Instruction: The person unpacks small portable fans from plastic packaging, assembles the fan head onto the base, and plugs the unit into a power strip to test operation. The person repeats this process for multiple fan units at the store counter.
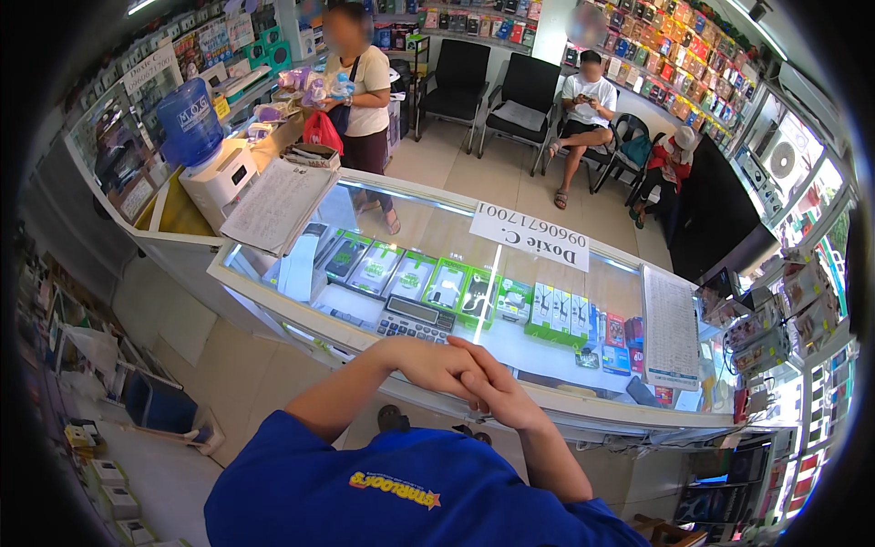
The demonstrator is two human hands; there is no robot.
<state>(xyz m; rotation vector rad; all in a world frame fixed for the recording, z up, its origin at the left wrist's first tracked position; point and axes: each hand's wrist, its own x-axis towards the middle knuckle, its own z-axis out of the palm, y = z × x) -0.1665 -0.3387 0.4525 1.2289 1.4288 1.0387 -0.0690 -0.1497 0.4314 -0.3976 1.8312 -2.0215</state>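
Note:
My two hands are clasped together in front of me, above the near edge of a glass display counter [365, 339]. My left hand [424, 363] comes in from the left, its fingers partly covered by the other hand. Folded over it from the right is my right hand [504, 396], with its fingers lying across the left one. No object shows between them. Just beyond the left hand is a dark desktop calculator [417, 314]. Further along are green-and-white boxed phone accessories [444, 284].
A paper sign [529, 235] and a written list [670, 333] lie on the counter. Stacked papers [278, 205] sit beside a white dispenser with a blue water jug [190, 123]. Across the counter a person [369, 91] stands with a red bag; two others sit near black chairs [453, 77].

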